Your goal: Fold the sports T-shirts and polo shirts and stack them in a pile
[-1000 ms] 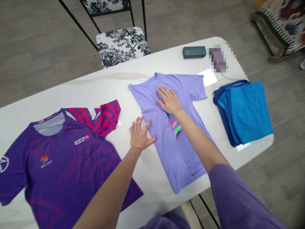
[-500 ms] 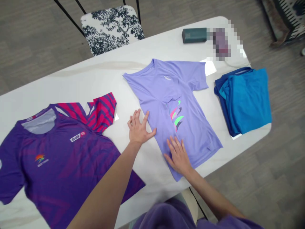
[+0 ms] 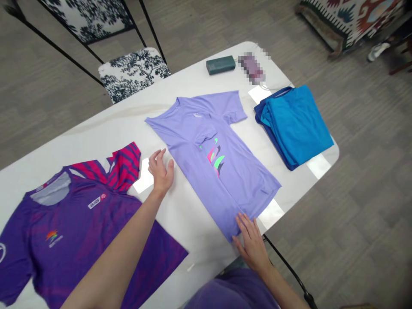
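Evidently both bare hands are empty: the left hand [image 3: 161,174] is loosely curled just beside the near edge of a lavender T-shirt [image 3: 206,171], while the right hand [image 3: 252,244], fingers fairly straight and thumb apart, rests its fingertips at the shirt's bottom hem. Thus the right hand is the nearer. The T-shirt's long axis runs from the collar, ahead of the left hand, slantwise to the right hand; one side appears folded inward, partly covering the print. Left of the left hand, a purple jersey [image 3: 80,236] is spread out, its striped sleeve close by and the left forearm above it. Beyond the right hand, folded blue garments [image 3: 296,122] sit apart from the T-shirt. Nothing visible blocks the space between the hands on the white table [image 3: 193,219].
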`<move>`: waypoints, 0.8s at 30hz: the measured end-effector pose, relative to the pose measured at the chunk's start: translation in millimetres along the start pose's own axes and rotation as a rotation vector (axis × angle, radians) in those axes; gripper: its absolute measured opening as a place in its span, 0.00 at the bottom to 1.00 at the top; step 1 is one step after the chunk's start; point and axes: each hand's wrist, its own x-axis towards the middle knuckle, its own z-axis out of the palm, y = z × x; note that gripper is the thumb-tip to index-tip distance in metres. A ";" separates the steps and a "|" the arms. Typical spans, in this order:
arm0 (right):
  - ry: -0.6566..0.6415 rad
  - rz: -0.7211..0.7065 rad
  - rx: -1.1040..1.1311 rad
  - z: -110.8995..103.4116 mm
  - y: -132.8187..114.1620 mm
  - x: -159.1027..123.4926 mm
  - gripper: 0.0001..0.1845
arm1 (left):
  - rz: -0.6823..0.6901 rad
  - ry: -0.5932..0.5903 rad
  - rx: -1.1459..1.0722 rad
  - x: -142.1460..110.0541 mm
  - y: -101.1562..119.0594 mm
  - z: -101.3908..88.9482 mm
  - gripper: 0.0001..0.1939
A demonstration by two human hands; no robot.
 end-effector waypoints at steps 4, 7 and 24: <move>0.000 -0.080 0.052 2.7 8.4 32.5 0.51 | 0.186 -0.103 0.142 86.0 22.1 12.2 0.36; 0.036 -0.094 0.078 13.4 21.2 37.9 0.51 | 0.171 -0.223 0.261 146.4 37.0 35.1 0.41; 0.446 0.415 0.213 -113.4 188.5 82.1 0.31 | 0.138 -0.236 0.271 300.1 280.5 162.8 0.26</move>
